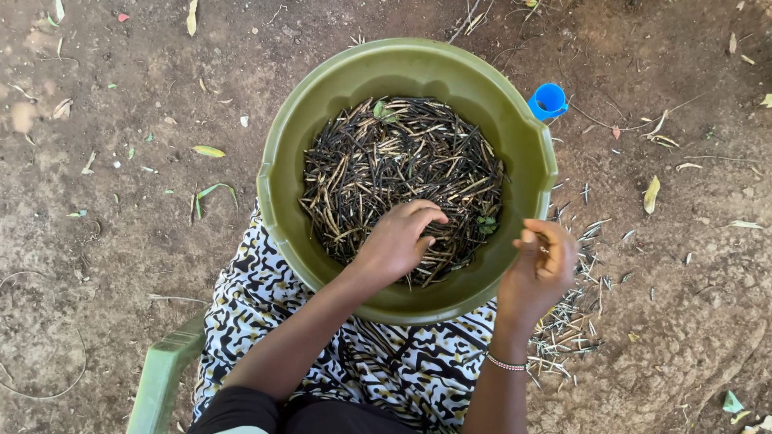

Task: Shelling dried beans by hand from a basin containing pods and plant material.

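Pods (402, 173), dark and dry, fill the green basin (281, 161), which rests on the lap over patterned cloth (257, 297). Left of the basin lies bare earth with scattered leaves (209, 150); a green chair arm (161, 374) shows below it. Inside the basin, near its front wall, the left hand (398, 241) curls over the pile, fingers closing on pods. Taking only a few at a time would likely avoid tangles. Just outside the rim at the right, the right hand (539, 261) pinches a thin piece over a heap of pale husks (571, 321). Behind the rim stands a blue cup (548, 100); open ground beyond leaves room.
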